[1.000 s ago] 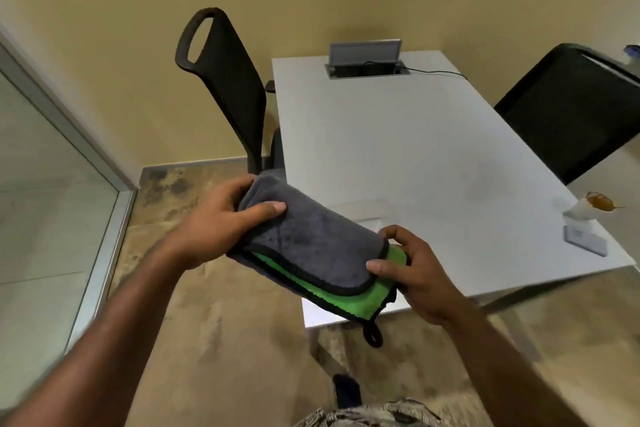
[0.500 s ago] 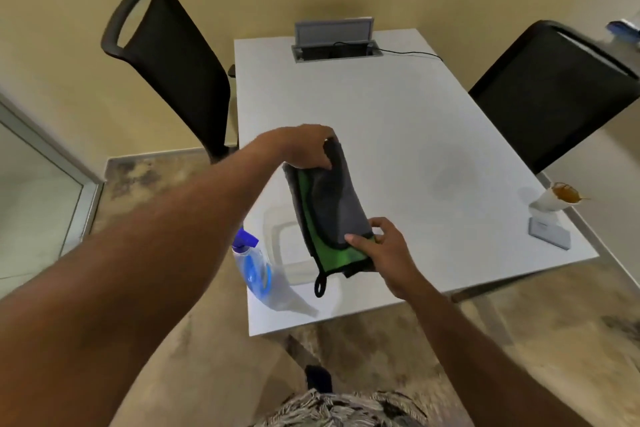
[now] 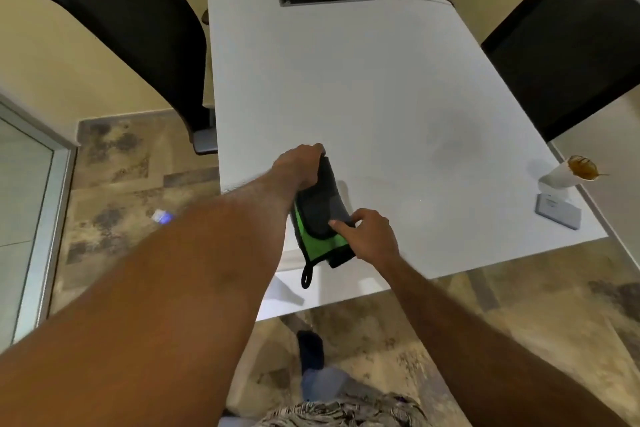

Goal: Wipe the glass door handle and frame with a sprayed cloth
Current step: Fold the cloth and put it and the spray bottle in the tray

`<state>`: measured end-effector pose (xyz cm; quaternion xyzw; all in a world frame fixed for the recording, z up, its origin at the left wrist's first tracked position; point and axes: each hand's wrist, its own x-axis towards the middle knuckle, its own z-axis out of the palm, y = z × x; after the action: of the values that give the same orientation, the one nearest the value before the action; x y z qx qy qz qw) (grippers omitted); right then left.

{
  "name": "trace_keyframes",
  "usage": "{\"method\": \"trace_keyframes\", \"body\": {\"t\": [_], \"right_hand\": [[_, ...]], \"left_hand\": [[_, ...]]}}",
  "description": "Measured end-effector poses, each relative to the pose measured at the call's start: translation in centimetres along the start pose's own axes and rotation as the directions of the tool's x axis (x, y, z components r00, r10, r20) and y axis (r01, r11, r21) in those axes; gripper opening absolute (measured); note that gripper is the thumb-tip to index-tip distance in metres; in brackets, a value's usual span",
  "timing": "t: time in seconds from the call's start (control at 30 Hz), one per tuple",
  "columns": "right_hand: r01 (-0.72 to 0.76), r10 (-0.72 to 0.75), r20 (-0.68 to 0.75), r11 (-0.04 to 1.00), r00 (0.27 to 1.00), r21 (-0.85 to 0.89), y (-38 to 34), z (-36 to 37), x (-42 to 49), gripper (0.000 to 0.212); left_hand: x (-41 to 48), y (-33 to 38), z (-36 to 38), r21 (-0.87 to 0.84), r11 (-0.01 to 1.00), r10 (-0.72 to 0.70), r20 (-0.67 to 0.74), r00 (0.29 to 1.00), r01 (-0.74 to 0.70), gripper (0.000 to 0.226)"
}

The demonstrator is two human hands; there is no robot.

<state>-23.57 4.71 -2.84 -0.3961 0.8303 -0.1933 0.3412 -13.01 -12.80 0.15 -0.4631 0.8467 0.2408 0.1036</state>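
Plainly, in the head view, the person stands at the near end of the white desk [image 3: 381,97] with a folded microfibre cloth [image 3: 322,204], grey on one face and green on the other, held between both hands over the desktop. Whether it touches the top I cannot tell. The left hand [image 3: 299,166] reaches out on a long, nearly straight arm and has its fingers curled over the cloth's far end, knuckles up. The right hand [image 3: 372,236] comes in from below with a bent wrist and pinches the near end, one fingertip pressed on the grey face and the rest tucked behind. A black hanging loop [image 3: 306,276] dangles from the near corner. I would judge the step to be readying the cloth as a tidy pad for spraying: keep both ends taut, line up the edges, leave one clean face outward, and keep the loop from dragging. The glass panel [image 3: 20,211] and its metal frame [image 3: 60,204] lie well apart at the left edge. No door handle shows, and I can make out no spray bottle for certain.
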Motion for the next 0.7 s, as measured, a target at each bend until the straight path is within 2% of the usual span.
{"method": "trace_keyframes", "body": {"t": [0.1, 0.17, 0.23, 0.37, 0.43, 0.53, 0.63, 0.7], "right_hand": [[0.056, -0.075, -0.056, 0.959, 0.996, -0.278, -0.1, 0.5, 0.1, 0.055], [0.089, -0.14, -0.12, 0.929, 0.983, -0.358, -0.3, 0.8, 0.5, 0.061], [0.189, -0.268, -0.134, 0.885, 0.954, -0.425, -0.5, 0.9, 1.0, 0.062], [0.479, -0.557, 0.022, 0.692, 0.83, -0.54, -1.2, 1.0, 2.1, 0.036], [0.526, -0.57, 0.122, 0.627, 0.812, -0.575, -1.4, 1.3, 2.8, 0.029], [0.526, -0.526, 0.186, 0.627, 0.83, -0.574, -1.2, 1.7, 3.8, 0.034], [0.523, -0.509, 0.204, 0.628, 0.836, -0.577, -1.0, 2.2, 4.0, 0.037], [0.522, -0.509, 0.207, 0.62, 0.836, -0.585, -1.1, 2.5, 4.0, 0.04]], "left_hand": [[0.3, 0.1, 1.2, -0.03, 1.0, 0.006, -0.036, 0.999, -0.007, 0.058], [0.3, 0.4, 1.8, -0.029, 0.999, 0.027, -0.076, 0.997, -0.029, 0.057], [0.3, 0.5, 2.5, -0.008, 0.998, 0.059, -0.112, 0.992, -0.06, 0.056], [0.0, 0.5, 4.3, 0.1, 0.991, 0.099, -0.138, 0.986, -0.085, 0.051], [0.2, 0.3, 4.7, 0.114, 0.989, 0.111, -0.162, 0.981, -0.093, 0.054], [-0.7, -0.1, 6.0, 0.037, 0.997, 0.072, -0.248, 0.966, -0.065, 0.06], [-3.8, -0.4, 8.1, -0.154, 0.987, -0.098, -0.395, 0.913, 0.039, 0.039], [-5.8, -0.5, 9.2, -0.275, 0.952, -0.235, -0.365, 0.901, 0.136, 0.031]]}}
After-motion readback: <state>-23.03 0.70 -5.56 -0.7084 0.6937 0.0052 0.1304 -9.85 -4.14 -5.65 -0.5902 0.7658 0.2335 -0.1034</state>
